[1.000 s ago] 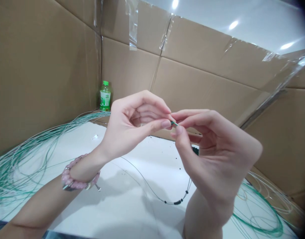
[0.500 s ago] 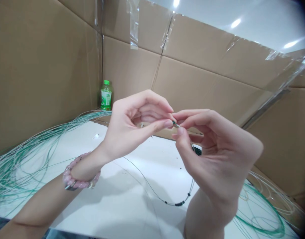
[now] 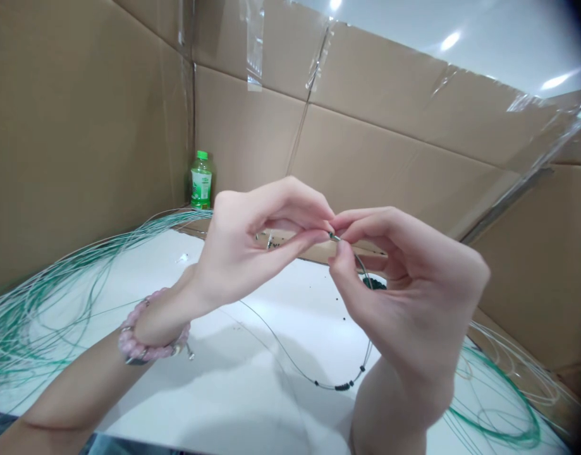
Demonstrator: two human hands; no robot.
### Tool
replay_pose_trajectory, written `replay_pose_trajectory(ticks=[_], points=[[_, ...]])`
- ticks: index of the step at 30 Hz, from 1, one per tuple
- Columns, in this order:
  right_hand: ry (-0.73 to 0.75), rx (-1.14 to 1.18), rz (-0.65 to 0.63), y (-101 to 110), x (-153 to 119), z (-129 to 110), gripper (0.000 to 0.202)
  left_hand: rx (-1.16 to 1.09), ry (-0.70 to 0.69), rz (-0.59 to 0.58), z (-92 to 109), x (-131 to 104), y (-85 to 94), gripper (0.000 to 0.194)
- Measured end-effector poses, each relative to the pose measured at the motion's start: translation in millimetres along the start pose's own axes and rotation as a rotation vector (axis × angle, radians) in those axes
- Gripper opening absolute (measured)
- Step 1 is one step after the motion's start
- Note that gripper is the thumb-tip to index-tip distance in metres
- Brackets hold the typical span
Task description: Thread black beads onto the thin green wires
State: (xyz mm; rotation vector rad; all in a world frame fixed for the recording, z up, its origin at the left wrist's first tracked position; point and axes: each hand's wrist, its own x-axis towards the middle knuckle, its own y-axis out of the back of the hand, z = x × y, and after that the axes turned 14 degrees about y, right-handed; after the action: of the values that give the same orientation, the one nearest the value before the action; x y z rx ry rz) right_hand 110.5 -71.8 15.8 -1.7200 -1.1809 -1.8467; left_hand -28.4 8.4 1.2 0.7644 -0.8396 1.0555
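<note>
My left hand (image 3: 252,243) and my right hand (image 3: 404,284) meet fingertip to fingertip above the white table (image 3: 214,392). Between the pinched thumbs and forefingers sits a tiny dark green bead (image 3: 334,236) at the end of a thin wire (image 3: 290,357). The wire hangs from my right hand in a loop down to the table, with several small dark beads (image 3: 340,385) strung at its lowest point. A pink bead bracelet (image 3: 150,344) circles my left wrist.
Coils of green and white wire lie at the left (image 3: 43,297) and at the right (image 3: 499,404). A green bottle (image 3: 201,181) stands in the far corner. A small pile of dark beads (image 3: 375,284) lies behind my right hand. Cardboard walls (image 3: 81,126) enclose the table.
My left hand's fingers have closed tighter toward the right hand's fingertips. The hanging wire loop has shifted slightly; both hands stay in nearly the same place.
</note>
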Motion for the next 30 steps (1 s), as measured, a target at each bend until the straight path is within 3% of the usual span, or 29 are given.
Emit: replay_pose_trajectory(ticks=[2,5,15,24,30], points=[[0.016,-0.019,-0.021,0.7,0.7,0.0,0.025,0.156,-0.088,0.029,1.7,-1.1,1.3,0.029],[0.034,-0.016,-0.04,1.3,2.0,0.1,0.025,0.264,-0.101,0.048,5.5,-1.4,1.8,0.026],[-0.005,0.094,0.032,3.6,3.8,-3.4,0.024,0.0,0.017,0.114,6.2,-2.1,-7.0,0.023],[-0.046,0.104,0.048,4.3,4.7,-6.4,0.022,0.091,-0.12,0.142,2.6,-1.5,-6.9,0.024],[-0.032,-0.004,0.036,5.7,4.4,-5.4,0.023,0.076,-0.059,0.152,5.0,-4.0,-8.3,0.019]])
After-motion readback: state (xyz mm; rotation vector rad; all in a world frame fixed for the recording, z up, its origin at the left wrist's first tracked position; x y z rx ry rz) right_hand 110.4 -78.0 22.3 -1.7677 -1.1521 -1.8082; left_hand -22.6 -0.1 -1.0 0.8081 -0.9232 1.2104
